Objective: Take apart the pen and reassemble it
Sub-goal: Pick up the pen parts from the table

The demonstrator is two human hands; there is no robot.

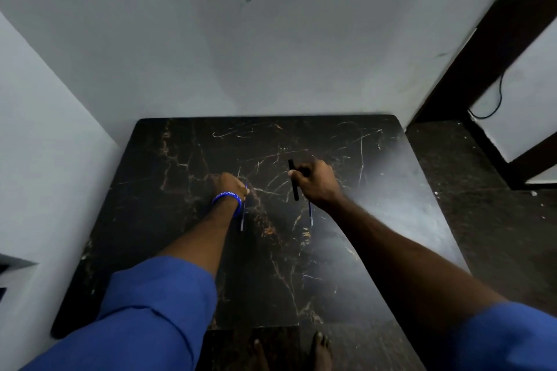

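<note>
Near the middle of the frame, the right hand (316,182) is closed around a black pen barrel (293,180) held upright over the dark marbled desk (168,220). To its left, the left hand (229,184), with a blue wristband (226,200), pinches a thin blue refill (243,211) that hangs down toward the desk. Another thin blue piece (310,214) shows just below the right hand; I cannot tell what it is.

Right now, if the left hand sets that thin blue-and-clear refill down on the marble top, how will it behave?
The thin blue-and-clear refill looks very slender, so probably light and somewhat flexible. Being round and narrow, it would likely roll on the glossy dark marble tabletop. The left hand grips only its top end, so the free lower end may wobble when moved.
</note>
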